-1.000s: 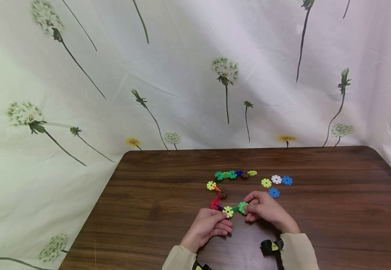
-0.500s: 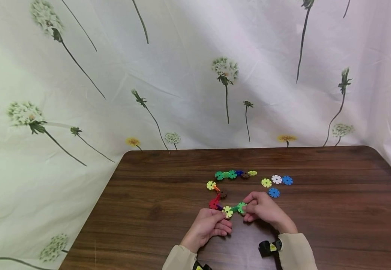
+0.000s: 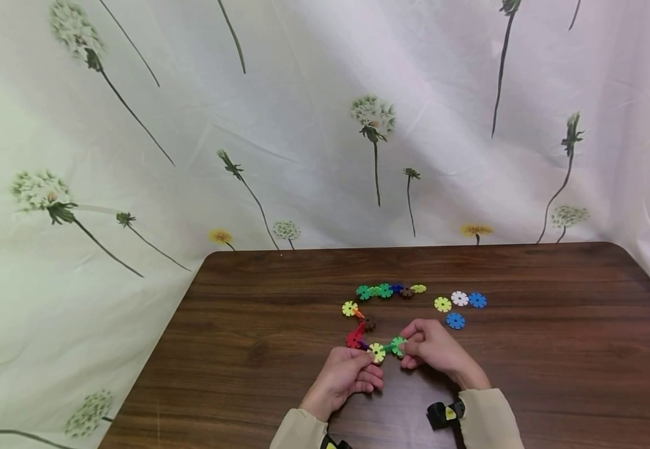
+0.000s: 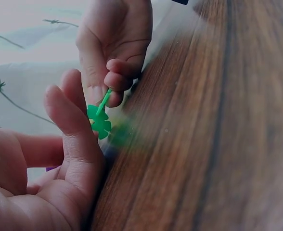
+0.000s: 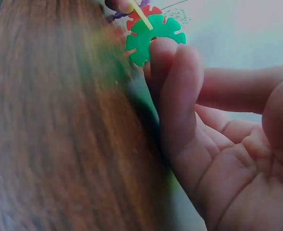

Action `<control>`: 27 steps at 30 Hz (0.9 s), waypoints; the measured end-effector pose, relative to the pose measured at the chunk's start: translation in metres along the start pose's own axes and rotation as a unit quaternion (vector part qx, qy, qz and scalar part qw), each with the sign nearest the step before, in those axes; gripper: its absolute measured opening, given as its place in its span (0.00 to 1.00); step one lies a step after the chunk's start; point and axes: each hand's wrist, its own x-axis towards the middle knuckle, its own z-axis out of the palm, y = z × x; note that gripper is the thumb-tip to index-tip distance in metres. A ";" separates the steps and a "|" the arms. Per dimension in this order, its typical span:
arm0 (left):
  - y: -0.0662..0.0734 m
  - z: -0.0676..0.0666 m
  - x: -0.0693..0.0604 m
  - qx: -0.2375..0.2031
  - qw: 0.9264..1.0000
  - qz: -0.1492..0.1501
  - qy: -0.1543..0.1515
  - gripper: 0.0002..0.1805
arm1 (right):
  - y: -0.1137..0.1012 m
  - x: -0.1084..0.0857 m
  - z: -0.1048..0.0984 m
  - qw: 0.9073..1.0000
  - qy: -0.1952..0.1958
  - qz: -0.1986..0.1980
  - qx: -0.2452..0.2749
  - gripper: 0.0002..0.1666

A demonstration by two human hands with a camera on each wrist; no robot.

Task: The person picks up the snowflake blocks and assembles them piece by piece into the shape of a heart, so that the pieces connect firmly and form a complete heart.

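My left hand (image 3: 347,377) pinches a yellow notched plastic disc (image 3: 377,353) between thumb and fingers. To its right, my right hand (image 3: 439,350) pinches a bright green notched disc (image 3: 398,346). Between these two, a darker green disc stands edge-on in the head view; in the left wrist view a green disc (image 4: 98,120) shows its face in front of the right fingers. On the yellow disc's left, a purple piece, a red disc (image 3: 353,340), a brown disc (image 3: 369,323), an orange piece and another yellow disc (image 3: 349,308) carry on the chain.
Behind the hands, a row of green, blue, brown and yellow discs (image 3: 385,290) lies on the dark wooden table (image 3: 235,349). Loose yellow (image 3: 442,304), white (image 3: 460,299) and blue discs (image 3: 455,320) lie at the right. A flower-printed cloth (image 3: 313,137) hangs behind the table.
My right hand has shifted slightly left with the bright green disc, bringing it a little nearer the yellow one. The chain and left hand have drifted very slightly left.
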 end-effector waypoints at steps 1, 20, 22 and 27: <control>0.000 0.000 0.000 -0.001 1.000 0.000 0.001 0.10 | 0.000 0.000 0.000 1.000 0.000 0.002 0.002 0.13; 0.001 0.001 -0.001 -0.009 1.000 -0.002 0.000 0.11 | 0.002 -0.003 -0.007 0.999 0.028 -0.004 -0.041 0.15; 0.001 0.001 -0.001 -0.010 1.000 -0.001 -0.002 0.11 | 0.002 -0.004 -0.009 0.998 0.039 0.000 -0.055 0.14; 0.002 0.000 -0.001 -0.012 1.000 0.000 -0.006 0.11 | 0.003 -0.008 -0.022 0.991 0.080 -0.011 -0.104 0.13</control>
